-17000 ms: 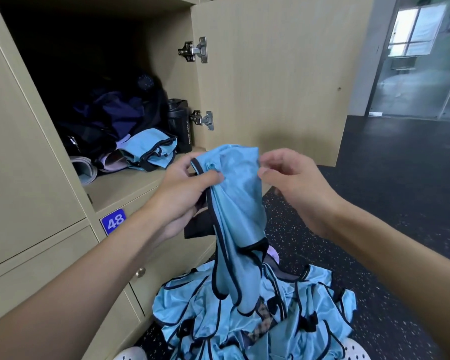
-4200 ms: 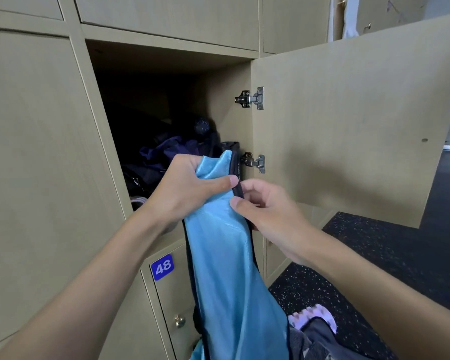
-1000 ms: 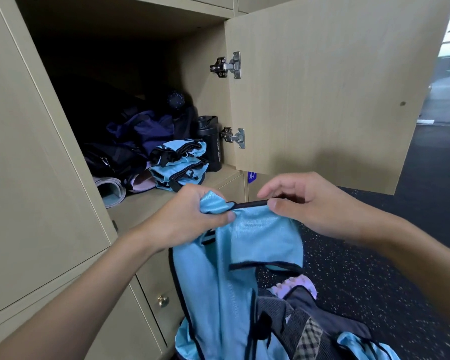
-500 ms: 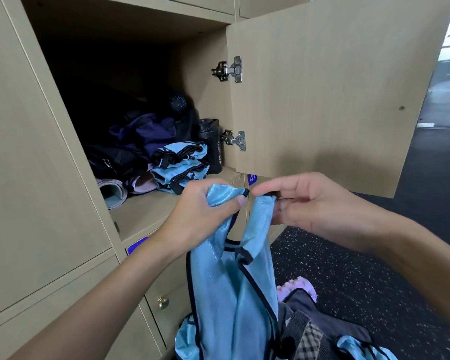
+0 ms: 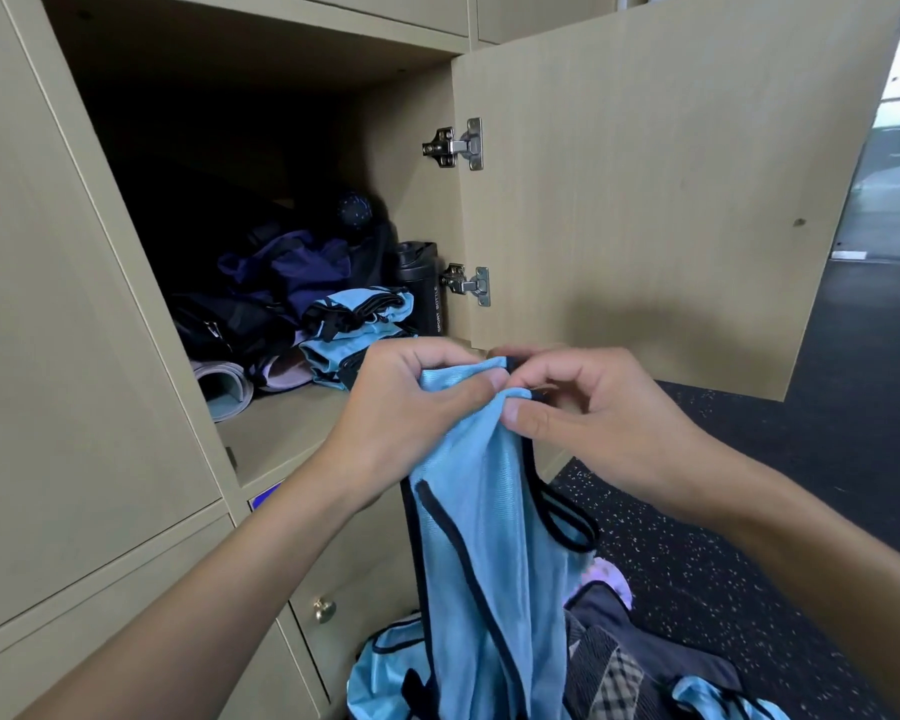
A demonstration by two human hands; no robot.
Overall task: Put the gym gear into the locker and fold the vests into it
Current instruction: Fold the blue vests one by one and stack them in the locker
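A light blue vest (image 5: 481, 537) with black trim hangs in front of the open locker (image 5: 292, 439). My left hand (image 5: 411, 407) grips its top edge. My right hand (image 5: 588, 407) pinches the same edge right beside it, the two hands touching. Inside the locker lie folded blue vests (image 5: 357, 330), a dark purple bag (image 5: 292, 272), a black sport bottle (image 5: 422, 285), a rolled mat (image 5: 224, 389) and a dark ball (image 5: 354, 210). More blue vests (image 5: 385, 678) lie heaped on the floor below.
The locker door (image 5: 645, 189) stands open to the right. Below the locker is a closed door with a brass knob (image 5: 324, 610). Dark and checked clothing (image 5: 619, 667) and something pink (image 5: 609, 579) lie on the speckled black floor (image 5: 801, 511).
My hands have come together, bringing the vest's two top corners into one bunch. The vest now hangs narrower and doubled.
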